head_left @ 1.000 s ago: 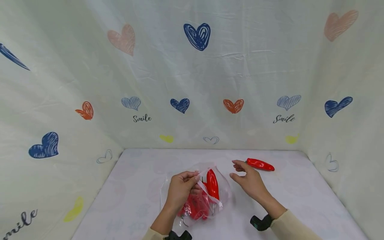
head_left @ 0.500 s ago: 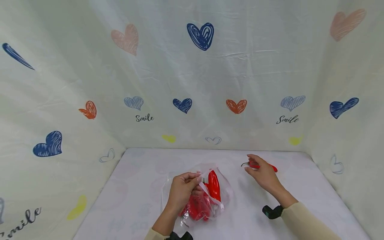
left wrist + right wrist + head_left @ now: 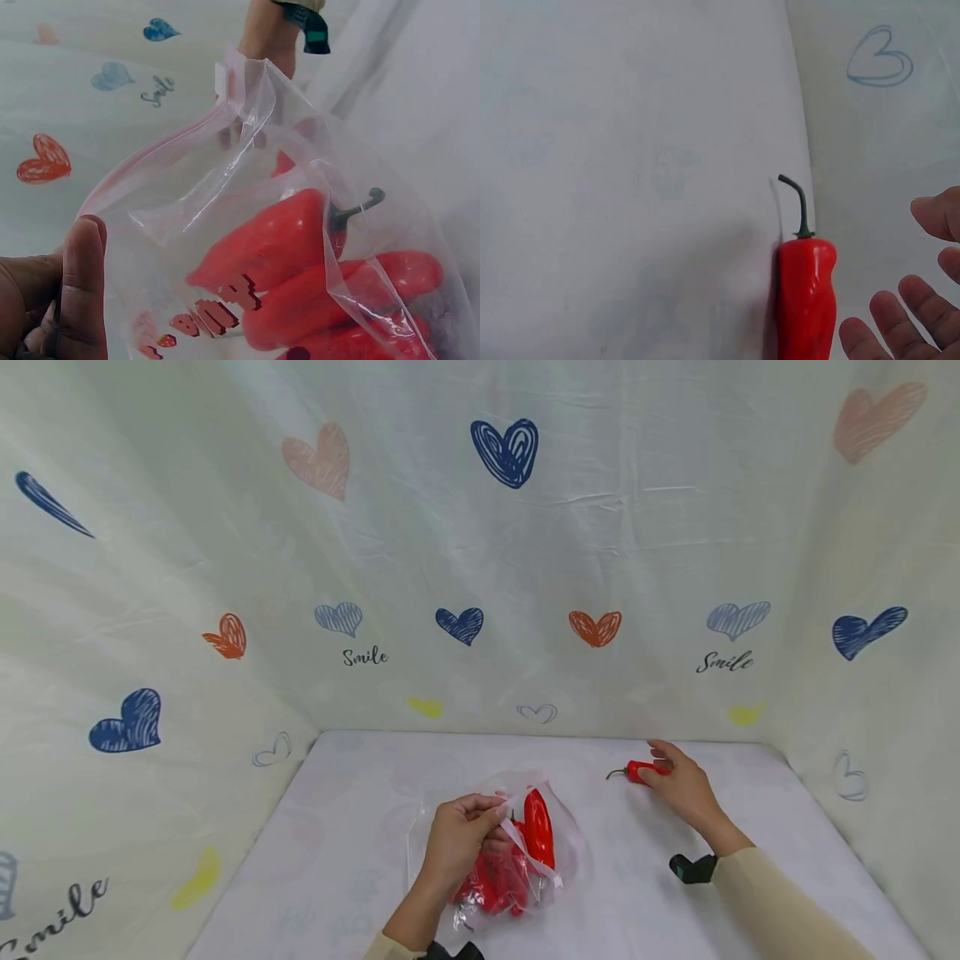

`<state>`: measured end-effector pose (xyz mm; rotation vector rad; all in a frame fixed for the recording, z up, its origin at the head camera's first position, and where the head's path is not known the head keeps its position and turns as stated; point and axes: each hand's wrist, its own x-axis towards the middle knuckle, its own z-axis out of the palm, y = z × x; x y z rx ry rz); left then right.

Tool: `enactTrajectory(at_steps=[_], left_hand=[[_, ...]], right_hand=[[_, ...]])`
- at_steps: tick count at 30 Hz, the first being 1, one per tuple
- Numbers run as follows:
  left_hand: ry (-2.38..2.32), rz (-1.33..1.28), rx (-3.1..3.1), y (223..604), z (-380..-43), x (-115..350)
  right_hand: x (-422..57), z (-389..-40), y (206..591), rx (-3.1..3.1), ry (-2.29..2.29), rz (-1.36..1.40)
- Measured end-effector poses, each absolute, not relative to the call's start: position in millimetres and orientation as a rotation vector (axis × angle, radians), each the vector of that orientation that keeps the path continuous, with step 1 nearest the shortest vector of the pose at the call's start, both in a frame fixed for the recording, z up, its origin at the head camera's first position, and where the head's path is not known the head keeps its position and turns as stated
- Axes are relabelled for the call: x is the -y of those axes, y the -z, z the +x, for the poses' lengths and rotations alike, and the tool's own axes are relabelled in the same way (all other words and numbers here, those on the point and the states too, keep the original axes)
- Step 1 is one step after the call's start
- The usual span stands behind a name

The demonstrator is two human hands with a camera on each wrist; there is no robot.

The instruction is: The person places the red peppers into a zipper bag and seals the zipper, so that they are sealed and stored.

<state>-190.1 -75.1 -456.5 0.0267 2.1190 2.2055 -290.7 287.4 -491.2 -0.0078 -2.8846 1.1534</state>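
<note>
My left hand [image 3: 459, 837] pinches the rim of a clear zip bag [image 3: 572, 852] with a pinkish top edge, its mouth partly spread. Several red chili peppers [image 3: 259, 238] with green stems lie inside; one long pepper [image 3: 538, 828] shows upright at the opening. To the right, a single red pepper [image 3: 806, 300] lies on the table, its curved green stem pointing left in the head view. My right hand [image 3: 688, 789] reaches over that pepper, covering its far end. In the right wrist view its fingers [image 3: 891, 319] are spread beside the pepper, apart from it.
A white cloth covers the table [image 3: 360, 793]. Pale curtains [image 3: 540, 543] printed with hearts and "Smile" stand at the back and both sides. A black wrist camera [image 3: 692, 868] sits at the right wrist.
My right hand has moved rightward from near the bag and over the lone pepper, leaving its stem end in sight. My left hand keeps its pinch on the bag; the view shifts slightly.
</note>
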Motion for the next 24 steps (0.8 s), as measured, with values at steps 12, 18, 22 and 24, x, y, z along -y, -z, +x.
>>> enactTrajectory(at_steps=[12, 18, 22, 24], left_hand=[[-2.178, 0.027, -2.148, 458, -191, 74], [-2.178, 0.035, -2.156, 458, -190, 73], [-2.177, 0.035, -2.151, 457, -189, 72], [-2.177, 0.038, -2.150, 457, -189, 72]], right_hand=[[-310, -306, 512, 2.979, -1.129, -0.052], [-306, -304, 516, 2.964, -1.090, -0.034], [-303, -298, 513, 2.984, -1.081, -0.023], [-303, -295, 512, 3.009, -1.074, -0.013]])
